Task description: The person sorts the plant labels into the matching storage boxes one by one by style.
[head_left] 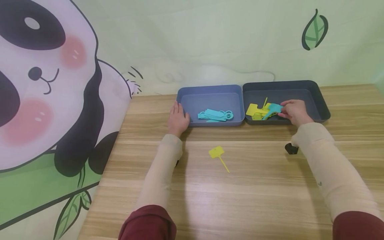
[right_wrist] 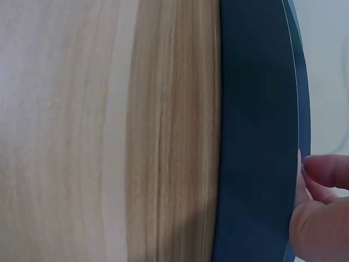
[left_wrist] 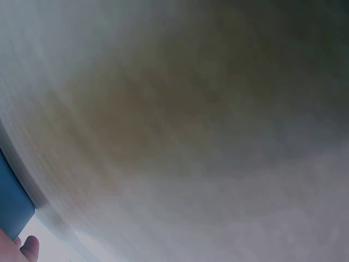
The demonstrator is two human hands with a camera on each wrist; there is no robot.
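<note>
My right hand [head_left: 295,111] pinches a turquoise plastic tag [head_left: 274,108] between thumb and fingers, over several yellow tags [head_left: 255,110] in the dark tray [head_left: 312,100]. In the right wrist view, the dark tray's outer wall [right_wrist: 256,131] hides what the fingertips hold. Against the left side of the blue tray [head_left: 192,96] lies my left hand [head_left: 177,120], fingers extended along its rim. Several turquoise tags [head_left: 214,115], some with round ends, are piled in that blue tray. A single yellow tag [head_left: 216,152] with a thin stem lies on the table in front.
Both trays stand side by side at the back of the wooden table [head_left: 240,200], near a pale green wall covering [head_left: 210,40]. A large printed panda [head_left: 45,83] fills the left side. A black wrist device [head_left: 291,149] shows under the right forearm.
</note>
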